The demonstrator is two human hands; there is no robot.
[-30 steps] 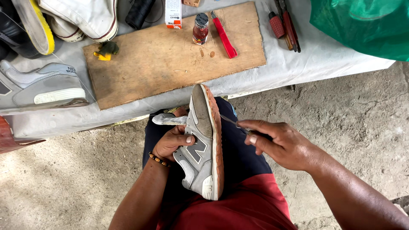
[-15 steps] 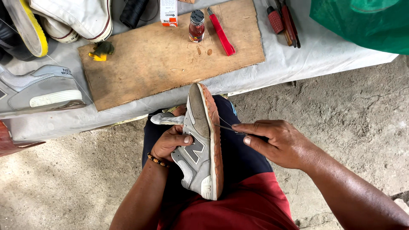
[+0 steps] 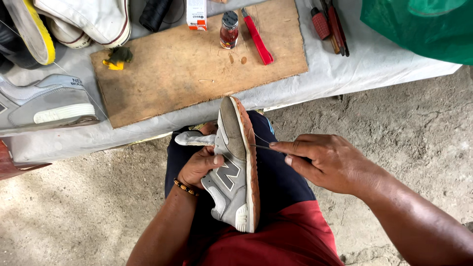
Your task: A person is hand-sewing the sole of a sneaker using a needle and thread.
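an outdoor cobbler's stall: worn shoes [image 3: 74, 19], hand tools [image 3: 330, 24] and a glue bottle [image 3: 229, 29] along the cloth-covered bench's [image 3: 345, 74] far edge, dirt ground [image 3: 404, 143] below.

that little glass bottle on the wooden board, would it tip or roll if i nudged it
Probably tips easily: the small bottle stands upright, taller than wide, on the flat board. Once down, its round body would likely roll. It looks like glass, so likely fragile and somewhat slippery.
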